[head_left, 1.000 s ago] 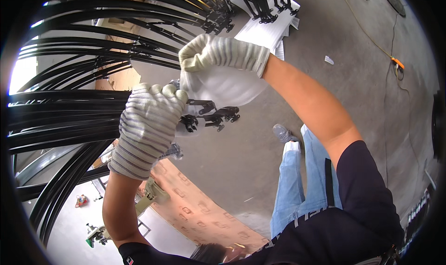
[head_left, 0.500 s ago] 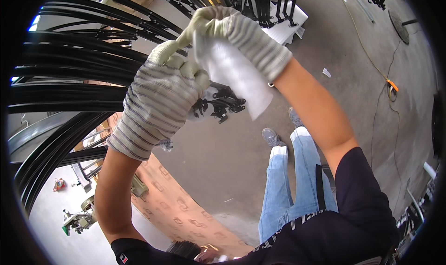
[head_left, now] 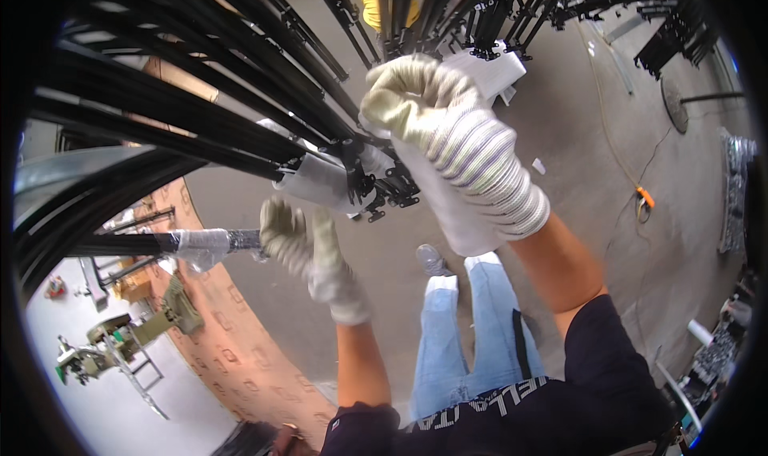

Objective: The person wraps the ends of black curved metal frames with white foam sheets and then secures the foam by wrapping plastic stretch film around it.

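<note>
My right hand, in a striped knit glove, is closed at the top of a white sheet of soft, paper- or foam-like wrap. The sheet hangs below the hand and along the wrist. Lower and to the left, my left hand wears a matching glove, its thumb and fingers apart and nothing in them. Between and beyond the hands a bundle of long black bars ends in small black hinged brackets. White wrap surrounds part of the bundle near these ends.
Another bar end wrapped in clear film juts out at the left. More black bars hang ahead, near a white stack. A cable with an orange connector lies on the floor at right. A green-grey machine stands lower left.
My left hand has come away from the wrap and moved down, opening. My right hand has shifted right and slightly down with the white sheet. The view has turned.
</note>
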Demonstrator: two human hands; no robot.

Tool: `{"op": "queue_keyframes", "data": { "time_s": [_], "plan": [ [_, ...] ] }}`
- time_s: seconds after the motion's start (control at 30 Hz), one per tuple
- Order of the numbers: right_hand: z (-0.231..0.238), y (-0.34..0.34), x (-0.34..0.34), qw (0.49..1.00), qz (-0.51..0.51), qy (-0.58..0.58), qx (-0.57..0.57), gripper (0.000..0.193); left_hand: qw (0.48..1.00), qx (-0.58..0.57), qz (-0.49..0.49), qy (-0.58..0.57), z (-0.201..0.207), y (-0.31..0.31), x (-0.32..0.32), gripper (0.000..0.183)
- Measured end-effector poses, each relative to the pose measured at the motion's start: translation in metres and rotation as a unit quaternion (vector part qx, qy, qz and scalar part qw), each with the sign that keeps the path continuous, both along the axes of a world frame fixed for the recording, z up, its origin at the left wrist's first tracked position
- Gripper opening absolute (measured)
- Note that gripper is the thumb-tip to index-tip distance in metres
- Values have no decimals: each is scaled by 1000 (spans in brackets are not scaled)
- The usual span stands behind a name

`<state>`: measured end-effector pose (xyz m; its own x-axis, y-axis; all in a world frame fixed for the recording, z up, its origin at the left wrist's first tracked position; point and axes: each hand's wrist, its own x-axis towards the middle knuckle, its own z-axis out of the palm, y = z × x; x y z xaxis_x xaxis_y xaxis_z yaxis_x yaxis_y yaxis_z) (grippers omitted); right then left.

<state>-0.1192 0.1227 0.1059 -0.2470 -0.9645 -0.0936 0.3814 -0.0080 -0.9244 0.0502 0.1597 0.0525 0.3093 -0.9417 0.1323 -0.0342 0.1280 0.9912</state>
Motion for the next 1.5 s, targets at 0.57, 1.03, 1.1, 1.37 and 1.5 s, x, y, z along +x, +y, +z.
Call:
{"op": "queue_keyframes", "data": {
  "time_s": [0.57,1.03,1.1,1.37,1.5],
  "plan": [
    [-29,-3,19,953,293,-52,-57,36,977,104,-182,31,-56,-44,38,63],
    [-32,13,15,937,349,-8,-24,38,963,-8,-210,168,-36,-38,31,61],
    [-23,17,24,943,332,30,3,41,983,-82,-164,-30,-37,-36,26,62],
    [-25,31,61,976,219,14,-10,37,918,150,-346,118,-61,-34,61,35],
    [-13,46,78,991,132,20,-1,31,948,97,-302,-42,-39,-19,51,74]
  ]
}}
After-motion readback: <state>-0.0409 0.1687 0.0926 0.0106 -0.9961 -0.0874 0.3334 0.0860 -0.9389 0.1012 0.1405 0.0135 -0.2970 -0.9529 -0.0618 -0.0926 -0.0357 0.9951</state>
